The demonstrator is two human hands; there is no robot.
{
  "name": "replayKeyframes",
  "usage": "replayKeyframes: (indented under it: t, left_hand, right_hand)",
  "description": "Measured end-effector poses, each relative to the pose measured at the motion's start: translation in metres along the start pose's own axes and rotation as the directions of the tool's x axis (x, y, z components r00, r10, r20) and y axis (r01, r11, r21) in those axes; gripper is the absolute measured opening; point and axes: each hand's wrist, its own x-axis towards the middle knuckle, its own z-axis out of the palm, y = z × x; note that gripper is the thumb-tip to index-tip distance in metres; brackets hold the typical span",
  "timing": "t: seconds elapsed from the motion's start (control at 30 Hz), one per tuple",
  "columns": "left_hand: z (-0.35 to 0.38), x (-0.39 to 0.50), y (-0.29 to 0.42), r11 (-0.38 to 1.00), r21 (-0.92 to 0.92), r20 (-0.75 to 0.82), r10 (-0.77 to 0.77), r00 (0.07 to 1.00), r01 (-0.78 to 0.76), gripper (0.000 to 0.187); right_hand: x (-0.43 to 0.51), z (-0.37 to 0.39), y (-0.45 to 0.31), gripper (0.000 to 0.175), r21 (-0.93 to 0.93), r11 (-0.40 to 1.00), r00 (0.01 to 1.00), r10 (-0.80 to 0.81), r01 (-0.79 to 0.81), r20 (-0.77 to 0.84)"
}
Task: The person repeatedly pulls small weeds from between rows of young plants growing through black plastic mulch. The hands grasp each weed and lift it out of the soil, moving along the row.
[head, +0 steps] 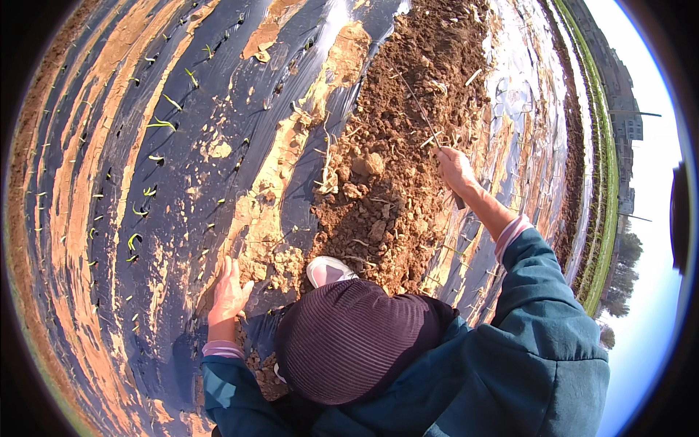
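Observation:
My right hand (457,172) is closed around the handle of a thin metal rod tool (418,104), whose long shaft points away over the brown clods of soil (382,147). The dark butt end of the handle shows below my wrist. On the other side, my left hand (228,292) holds nothing, its fingers apart, low over or on soil lying on the black plastic mulch film (202,229); whether it touches is unclear. Small green seedlings (162,124) poke through holes in the film, left of the soil strip.
My shoe (327,271) stands at the near end of the loose soil furrow, beside my bent knee (349,338). Dry roots or stalks (327,169) lie along the furrow. More film (516,82), shining in the sun, runs along the right, with a green strip (606,218) and buildings beyond.

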Motion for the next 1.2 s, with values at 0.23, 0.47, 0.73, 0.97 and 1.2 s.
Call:
replayKeyframes:
  t: [0.23,0.47,0.73,0.97,1.2]
  left_hand:
    - [0.0,-0.001,0.0,1.0,-0.007,-0.013,-0.003,1.0,0.003,0.075]
    - [0.001,0.0,-0.001,1.0,-0.009,-0.023,0.009,1.0,-0.009,0.076]
    - [-0.001,-0.002,0.002,1.0,-0.011,-0.02,-0.003,1.0,0.003,0.076]
    - [0.0,-0.002,0.0,0.999,-0.018,-0.042,0.027,0.999,-0.028,0.075]
    - [0.0,-0.003,-0.001,0.999,-0.013,-0.042,0.032,0.999,-0.032,0.074]
  right_hand:
    - [0.003,0.003,-0.015,0.025,-0.033,0.999,1.0,-0.022,0.021,-0.014]
    - [0.015,-0.001,-0.015,0.023,-0.175,0.984,0.999,-0.029,0.031,0.014]
    - [0.036,-0.025,0.012,0.02,-0.531,0.761,0.868,-0.487,0.371,-0.092]
    - [0.056,-0.043,-0.005,0.022,-0.549,0.736,0.85,-0.521,0.396,-0.084]
    - [0.111,-0.065,-0.022,0.023,-0.003,0.999,0.961,-0.043,0.044,-0.275]
